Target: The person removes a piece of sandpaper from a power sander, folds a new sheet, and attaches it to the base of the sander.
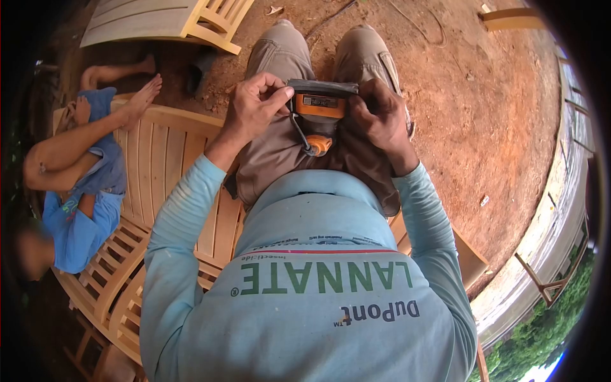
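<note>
An orange and black power tool, looking like an electric sander, rests between my thighs with its flat dark pad turned away from me. A dark strip, perhaps sandpaper, lies along that pad. At the pad's left end, my left hand is closed, thumb and fingers pinching the edge. Opposite it, my right hand has its fingers curled in at the right end; what exactly they grip is partly hidden. A grey cord runs down the tool's left side to its orange rear end.
I sit on a slatted wooden bench. Another person in blue reclines on it to my left, bare feet near my side. A wooden furniture piece stands ahead left. Reddish dirt ground lies to the right, with a cable on it.
</note>
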Motion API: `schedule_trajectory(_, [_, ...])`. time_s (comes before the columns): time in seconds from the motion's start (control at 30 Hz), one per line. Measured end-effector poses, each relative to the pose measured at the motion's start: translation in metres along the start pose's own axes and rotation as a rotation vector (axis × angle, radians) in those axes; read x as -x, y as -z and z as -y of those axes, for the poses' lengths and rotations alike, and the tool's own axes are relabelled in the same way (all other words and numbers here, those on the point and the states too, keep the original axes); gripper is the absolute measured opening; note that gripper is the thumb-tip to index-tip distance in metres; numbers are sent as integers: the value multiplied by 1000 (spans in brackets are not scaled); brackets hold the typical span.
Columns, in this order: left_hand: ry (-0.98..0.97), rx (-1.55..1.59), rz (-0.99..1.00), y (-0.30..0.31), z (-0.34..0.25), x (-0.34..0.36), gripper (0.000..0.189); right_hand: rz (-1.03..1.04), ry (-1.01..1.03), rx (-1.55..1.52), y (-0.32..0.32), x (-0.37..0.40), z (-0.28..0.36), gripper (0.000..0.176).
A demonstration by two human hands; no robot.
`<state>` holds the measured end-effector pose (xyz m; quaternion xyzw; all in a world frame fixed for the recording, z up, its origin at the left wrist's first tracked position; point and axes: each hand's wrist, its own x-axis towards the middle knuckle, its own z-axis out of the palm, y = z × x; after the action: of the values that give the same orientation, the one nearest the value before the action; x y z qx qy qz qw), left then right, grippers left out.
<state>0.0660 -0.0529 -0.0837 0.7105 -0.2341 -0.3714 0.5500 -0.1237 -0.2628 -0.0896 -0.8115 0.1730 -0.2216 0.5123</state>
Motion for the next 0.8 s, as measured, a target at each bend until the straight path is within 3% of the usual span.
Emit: schedule_trajectory(0.8, [-34,-21,64,7,0,-8,13,97,-9,-21,9,-3,4,14])
